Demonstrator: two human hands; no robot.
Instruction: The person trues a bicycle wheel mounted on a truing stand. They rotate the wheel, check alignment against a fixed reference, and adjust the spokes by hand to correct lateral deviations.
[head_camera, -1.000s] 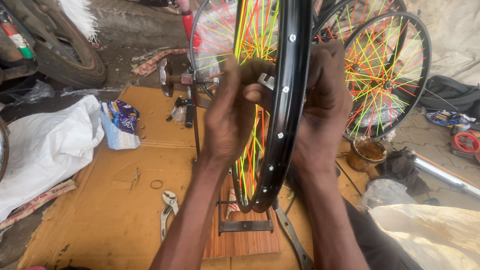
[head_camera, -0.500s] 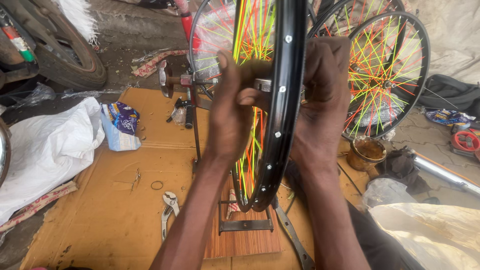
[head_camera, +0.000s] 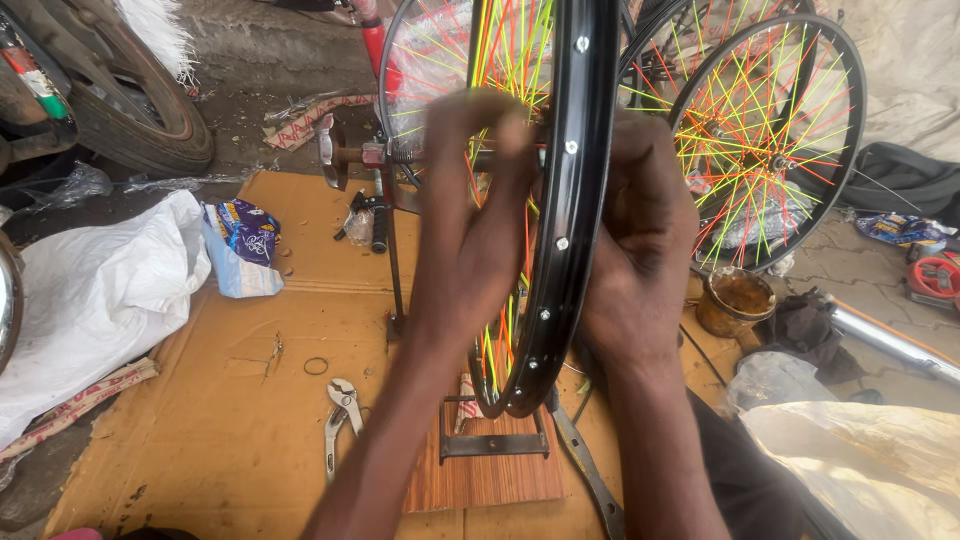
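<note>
Across the brown cardboard sheet (head_camera: 230, 420) on the ground, packages are lying to the left: a small blue and purple printed packet (head_camera: 245, 232) is leaning against a pale blue pouch (head_camera: 232, 270), just beside a big white sack (head_camera: 90, 300); a strip of red-and-white printed wrapper (head_camera: 75, 405) is trailing along the cardboard's left edge; a clear plastic bag (head_camera: 770, 380) is sitting at the right near a rusty brown tin (head_camera: 735, 302). At centre, a black wheel rim (head_camera: 565, 200) with bright yellow, orange and green spokes is standing upright, edge-on, over a metal stand (head_camera: 495, 440) on a wooden board (head_camera: 485, 475); the left hand (head_camera: 475, 230) is pressing against the rim's left side, its fingers curling in among the spokes; the right hand (head_camera: 635, 250) is cupping the rim's right side; whether either hand's fingers are clamping a spoke I cannot tell. Pliers (head_camera: 338, 420) are lying on the cardboard, left of the stand; a second spoked wheel (head_camera: 770, 140) is leaning behind at the right.
</note>
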